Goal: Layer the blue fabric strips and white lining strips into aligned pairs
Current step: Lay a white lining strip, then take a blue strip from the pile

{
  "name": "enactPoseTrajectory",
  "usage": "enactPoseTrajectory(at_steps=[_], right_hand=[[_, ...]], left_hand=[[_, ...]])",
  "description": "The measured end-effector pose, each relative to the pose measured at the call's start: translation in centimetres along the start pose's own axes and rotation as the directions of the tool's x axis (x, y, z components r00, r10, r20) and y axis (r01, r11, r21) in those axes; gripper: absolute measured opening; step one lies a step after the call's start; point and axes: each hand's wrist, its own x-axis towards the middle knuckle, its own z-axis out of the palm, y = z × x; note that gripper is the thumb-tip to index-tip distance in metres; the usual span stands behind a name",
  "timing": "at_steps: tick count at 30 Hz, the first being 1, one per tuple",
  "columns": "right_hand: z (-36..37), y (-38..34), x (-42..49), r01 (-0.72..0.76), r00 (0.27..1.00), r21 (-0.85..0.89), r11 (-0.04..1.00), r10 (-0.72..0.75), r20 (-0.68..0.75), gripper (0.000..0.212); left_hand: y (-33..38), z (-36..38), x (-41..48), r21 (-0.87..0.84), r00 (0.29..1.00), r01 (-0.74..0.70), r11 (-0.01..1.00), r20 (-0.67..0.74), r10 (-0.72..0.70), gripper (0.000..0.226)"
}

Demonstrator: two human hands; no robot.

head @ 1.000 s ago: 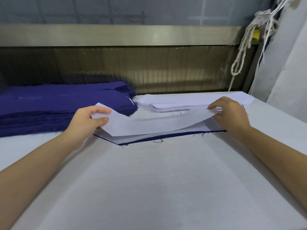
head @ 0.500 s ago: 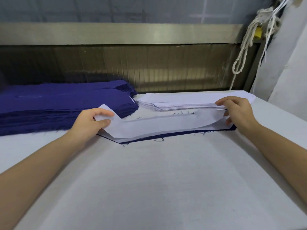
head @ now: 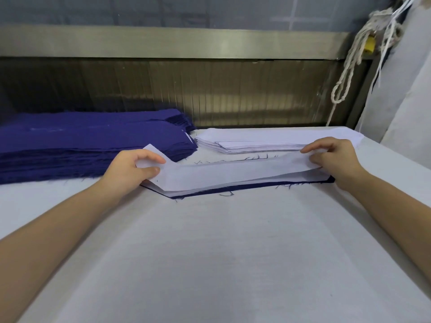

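A long white lining strip (head: pixel 228 172) hangs just above a layered pile on the table. My left hand (head: pixel 131 170) pinches its left end between thumb and fingers. My right hand (head: pixel 331 158) pinches its right end. Under it lies another white strip, and below that a blue fabric strip (head: pixel 247 186) whose dark edge shows along the front. A thick stack of blue strips (head: pixel 88 141) sits at the back left. A lower stack of white lining strips (head: pixel 261 142) sits at the back, right of the blue stack.
The white padded table (head: pixel 221 252) stretches wide toward me. A metal rail and ribbed panel (head: pixel 210 89) close the far edge. White ropes (head: pixel 356 59) hang at the upper right beside a pale wall. Loose blue threads lie near the pile.
The white strip has come down closer to the pile and been pulled straighter. My right hand moved right and slightly away; my left hand stayed almost in place.
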Motion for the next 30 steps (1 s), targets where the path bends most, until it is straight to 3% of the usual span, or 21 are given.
enactPoseTrajectory(at_steps=[6, 11, 17, 25, 30], right_hand=[[-0.35, -0.26, 0.39, -0.021, 0.999, -0.017, 1.0, 0.02, -0.046, 0.044], [-0.36, 0.06, 0.39, -0.05, 0.997, -0.153, 0.987, 0.059, 0.054, 0.039], [-0.46, 0.23, 0.41, -0.057, 0.997, -0.213, 0.975, 0.067, 0.043, 0.032], [-0.45, -0.62, -0.06, 0.082, 0.995, -0.231, 0.97, -0.093, -0.037, 0.035], [-0.53, -0.45, 0.06, 0.09, 0.994, -0.252, 0.964, -0.103, -0.038, 0.033]], left_hand=[[-0.18, -0.12, 0.02, 0.018, 1.0, -0.02, 1.0, 0.02, 0.02, 0.022], [-0.15, 0.21, 0.05, 0.099, 0.998, -0.05, 0.994, 0.046, 0.045, 0.024], [-0.05, 0.1, 0.0, 0.144, 0.997, -0.063, 0.988, 0.05, 0.056, 0.025], [-0.15, -0.02, 0.07, 0.257, 0.993, -0.119, 0.959, 0.054, 0.108, 0.026], [-0.13, -0.08, 0.1, 0.268, 0.992, -0.122, 0.956, 0.049, 0.112, 0.024]])
